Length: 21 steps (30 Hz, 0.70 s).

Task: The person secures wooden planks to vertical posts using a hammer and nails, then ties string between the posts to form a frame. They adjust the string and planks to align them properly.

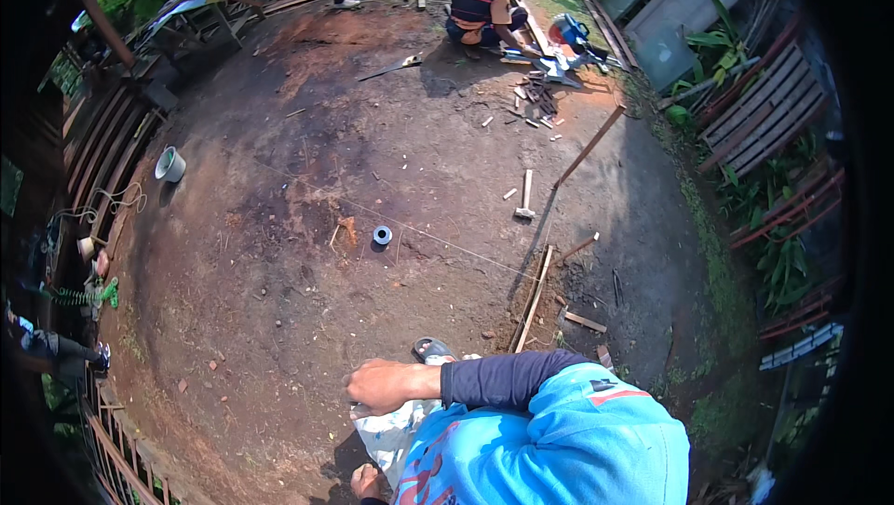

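The white cloth (386, 434) sat between my right hand (386, 387) and left hand (366, 482), which were apart. I couldn't tell if either gripped it. It looked soft and light, best pinched up top.

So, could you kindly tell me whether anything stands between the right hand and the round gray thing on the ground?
Nothing visible does: the sandaled foot is right of the line from the right hand to the round gray thing, and the thin string passes beyond that thing.

Bright blue top (596, 449), red print (619, 395), dark undersleeve (498, 380)
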Each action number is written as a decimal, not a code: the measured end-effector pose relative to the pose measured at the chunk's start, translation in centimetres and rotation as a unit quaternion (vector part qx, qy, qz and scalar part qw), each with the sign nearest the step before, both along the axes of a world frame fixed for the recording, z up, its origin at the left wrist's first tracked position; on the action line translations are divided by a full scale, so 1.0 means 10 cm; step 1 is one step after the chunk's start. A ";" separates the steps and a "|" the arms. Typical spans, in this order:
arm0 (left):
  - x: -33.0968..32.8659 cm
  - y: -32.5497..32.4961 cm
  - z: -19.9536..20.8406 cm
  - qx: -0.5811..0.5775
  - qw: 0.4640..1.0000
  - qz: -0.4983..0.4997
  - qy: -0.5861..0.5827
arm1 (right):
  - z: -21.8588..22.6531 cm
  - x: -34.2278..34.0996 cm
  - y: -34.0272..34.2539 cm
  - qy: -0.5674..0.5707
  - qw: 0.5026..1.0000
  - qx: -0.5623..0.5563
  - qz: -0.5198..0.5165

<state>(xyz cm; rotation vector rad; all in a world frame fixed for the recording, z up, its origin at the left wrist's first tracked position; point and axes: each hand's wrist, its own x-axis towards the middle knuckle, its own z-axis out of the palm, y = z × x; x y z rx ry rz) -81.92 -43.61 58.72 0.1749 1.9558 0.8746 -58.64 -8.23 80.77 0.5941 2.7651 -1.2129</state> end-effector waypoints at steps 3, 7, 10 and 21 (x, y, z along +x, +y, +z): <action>-0.69 0.14 -0.21 -0.152 0.971 -0.186 -0.006 | -0.26 0.18 -0.08 0.002 0.991 0.035 -0.132; -1.69 0.91 -0.36 -0.197 0.913 -0.355 0.028 | -0.55 0.51 -0.42 0.025 0.929 0.028 -0.368; -2.29 1.81 -0.33 -0.170 0.910 -0.366 0.093 | -0.78 0.71 -0.87 0.030 0.825 0.001 -0.564; -1.80 3.50 -0.43 0.003 0.853 -0.502 0.141 | -1.39 0.48 -2.14 -0.047 0.752 -0.179 -0.633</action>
